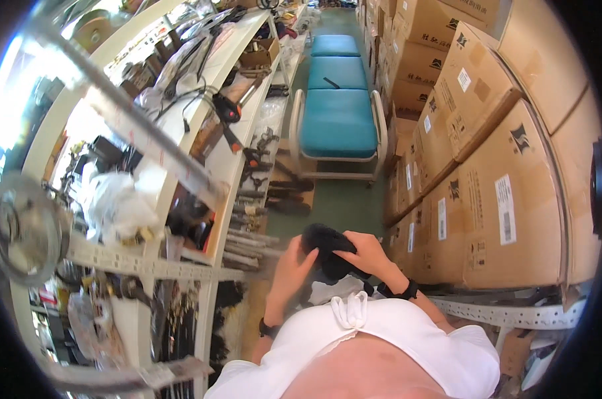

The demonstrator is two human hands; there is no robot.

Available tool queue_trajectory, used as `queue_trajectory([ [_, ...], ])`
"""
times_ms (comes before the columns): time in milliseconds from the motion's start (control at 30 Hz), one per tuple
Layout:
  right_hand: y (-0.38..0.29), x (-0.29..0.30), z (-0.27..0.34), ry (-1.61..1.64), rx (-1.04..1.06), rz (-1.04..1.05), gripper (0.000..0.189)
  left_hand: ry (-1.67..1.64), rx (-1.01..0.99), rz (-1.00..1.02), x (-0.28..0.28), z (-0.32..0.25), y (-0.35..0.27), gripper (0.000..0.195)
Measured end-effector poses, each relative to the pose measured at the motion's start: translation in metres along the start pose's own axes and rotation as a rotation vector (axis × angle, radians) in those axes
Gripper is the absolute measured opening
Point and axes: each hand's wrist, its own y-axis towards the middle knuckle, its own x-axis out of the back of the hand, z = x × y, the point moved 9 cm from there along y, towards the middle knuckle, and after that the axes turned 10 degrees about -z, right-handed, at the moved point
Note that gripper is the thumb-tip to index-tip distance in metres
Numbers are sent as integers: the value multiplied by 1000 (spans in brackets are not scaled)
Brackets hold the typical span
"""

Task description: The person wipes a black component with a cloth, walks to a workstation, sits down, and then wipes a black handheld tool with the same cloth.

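Observation:
In front of my waist I hold a soft, fuzzy black item (325, 240), perhaps a piece of fabric; its exact kind cannot be told. My left hand (295, 264) grips its left side, the thumb lying on its face. On its right side is my right hand (365, 253), with thumb and fingers pinching the edge. More dark material hangs below, partly hidden between the hands. Black bands circle both wrists. Beyond the hands stands a teal padded folding chair (338, 119) with pale armrests, and a small dark strip (331, 83) lies on it.
White metal shelves (233, 50) crowded with tools, metal parts and plastic bags run along the left. Stacked cardboard boxes (513, 199) line the right side. Metal rods (243, 249) lie on a lower left shelf. Green floor (331, 204) shows between my hands and the chair.

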Motion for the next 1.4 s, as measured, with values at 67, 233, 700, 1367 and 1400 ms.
queue_trajectory([
  [67, 30, -1, -2, -32, 22, -4, 23, 37, -30, 25, 0, -8, 35, 28],
  [233, 104, 7, -2, -115, 87, -73, 27, 45, -113, 49, 7, -17, 136, 20],
  [700, 255, 19, -59, 77, 67, -179, 30, -264, -33, -337, 12, -33, 288, 14],
  [1367, 498, 11, 38, 54, 1171, -168, 32, -499, -444, -1170, 100, -97, 451, 30],
  [1400, 515, 8, 37, 40, 1178, -165, 31, -510, -496, -1133, 102, -97, 471, 32],
])
